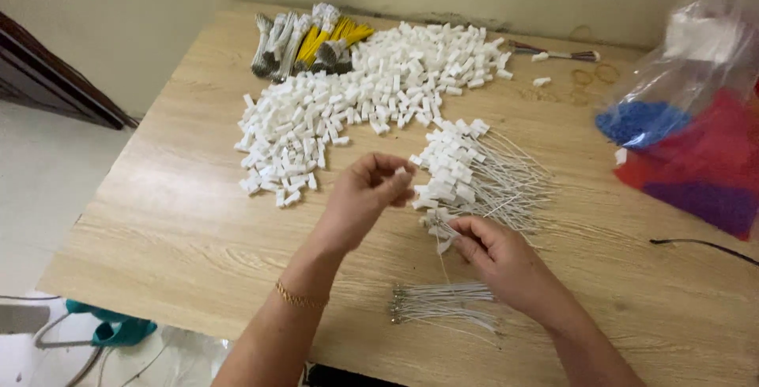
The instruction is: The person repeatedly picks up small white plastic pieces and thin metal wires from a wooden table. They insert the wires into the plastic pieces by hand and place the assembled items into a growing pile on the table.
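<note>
Head view showed our left hand (365,191) pinching a white connector (401,172), our right hand (494,251) gripping a thin wire (444,264). Both seemed light; we judged the limp wire best held just below its tip.

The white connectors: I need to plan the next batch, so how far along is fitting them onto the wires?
Done: a heap of wires with connectors fitted. In hand: the left hand pinches one white connector, and the right hand holds a wire. Left: a big pile of loose connectors, a small bundle of bare wires and more wire bundles at the table's far edge.
</note>
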